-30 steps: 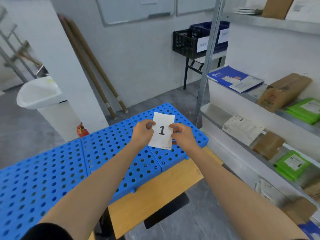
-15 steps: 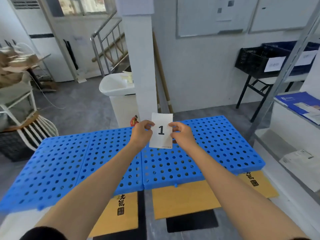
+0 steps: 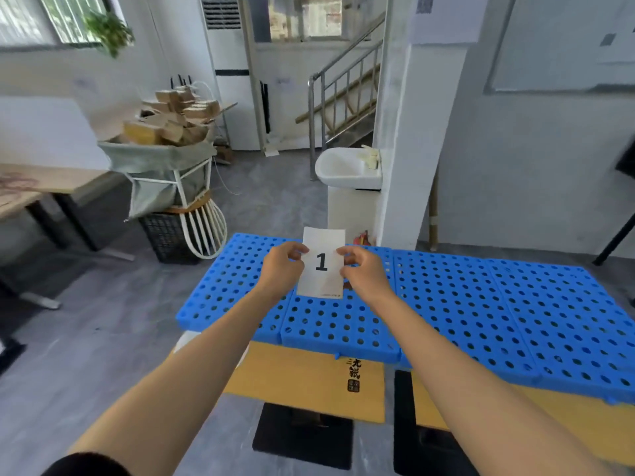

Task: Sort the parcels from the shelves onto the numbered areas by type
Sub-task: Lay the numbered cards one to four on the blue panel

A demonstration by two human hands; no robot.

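White card marked "1" [image 3: 323,266] pinched upright at its side edges, left hand [image 3: 280,269] and right hand [image 3: 362,273] both gripping it, above blue perforated platform [image 3: 481,304].

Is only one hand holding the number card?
No, the left hand pinches the left edge of the card marked 1 and the right hand pinches its right edge.

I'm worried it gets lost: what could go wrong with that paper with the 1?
The number card is thin, pinched only at its side edges by the left hand and right hand, so it might slip or crease. Laid loose on the holey blue platform, it could slide off.
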